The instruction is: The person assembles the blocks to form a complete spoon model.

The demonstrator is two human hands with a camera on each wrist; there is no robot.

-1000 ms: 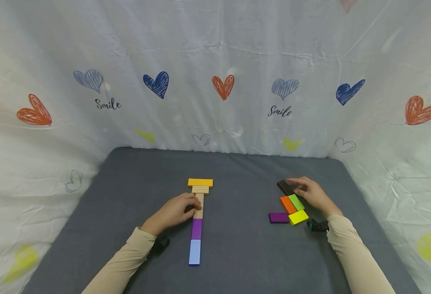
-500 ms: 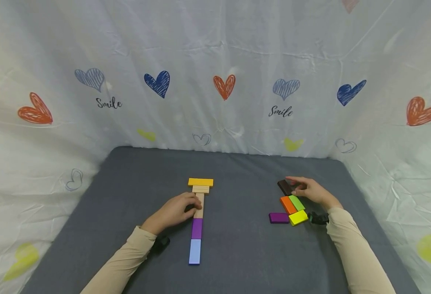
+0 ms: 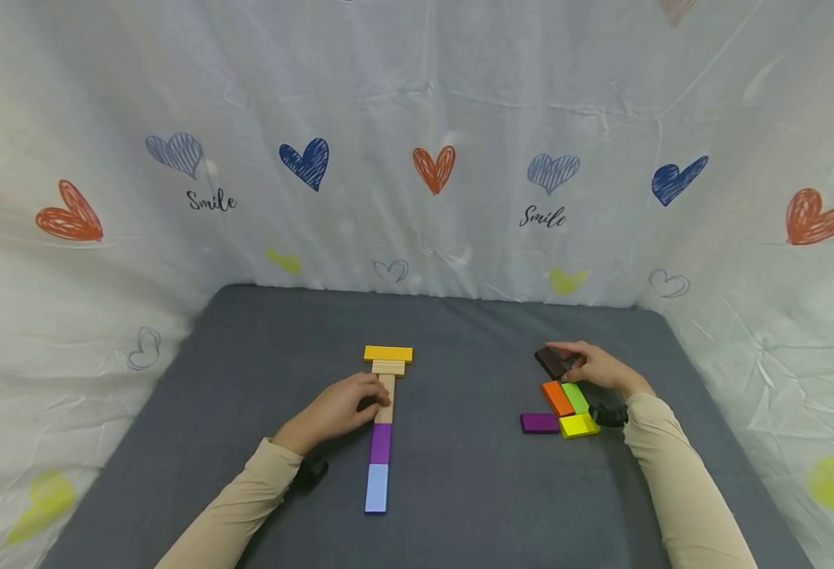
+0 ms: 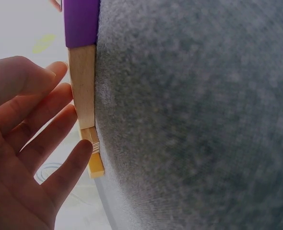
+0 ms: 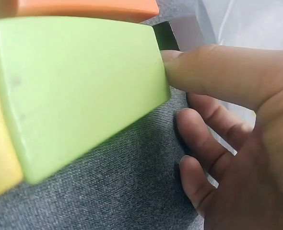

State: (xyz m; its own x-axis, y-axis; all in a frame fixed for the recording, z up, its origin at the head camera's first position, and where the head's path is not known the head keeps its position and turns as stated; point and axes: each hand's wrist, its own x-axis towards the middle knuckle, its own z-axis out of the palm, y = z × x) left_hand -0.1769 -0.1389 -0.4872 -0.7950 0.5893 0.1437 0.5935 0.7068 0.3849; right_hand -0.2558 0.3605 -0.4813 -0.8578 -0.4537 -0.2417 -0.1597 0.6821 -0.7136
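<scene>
My left hand [image 3: 349, 403] lies with relaxed fingers over a plain wooden block [image 4: 81, 86], the fingertips at its side. That block sits in a line: a purple block [image 3: 381, 444] and a light blue block [image 3: 377, 487] nearer me, pale layered wood pieces [image 3: 388, 367] and a yellow-orange crosswise block [image 3: 388, 353] beyond. On the right, my right hand [image 3: 594, 367] pinches a dark brown block [image 3: 549, 362] between thumb and fingers. Right by the thumb lies a light green block [image 5: 79, 91], which hides most of the brown one in the right wrist view.
Close below the right hand, an orange block [image 3: 557, 398], a yellow block [image 3: 579, 425] and a second purple block [image 3: 540, 423] lie against one another. A grey cloth [image 3: 459, 474] covers the table. A white curtain with printed hearts [image 3: 488, 103] hangs behind and at both sides.
My right hand has shifted slightly left and closed around the brown block, which has moved slightly. The green and yellow blocks are nudged a little. My left hand stays put.
</scene>
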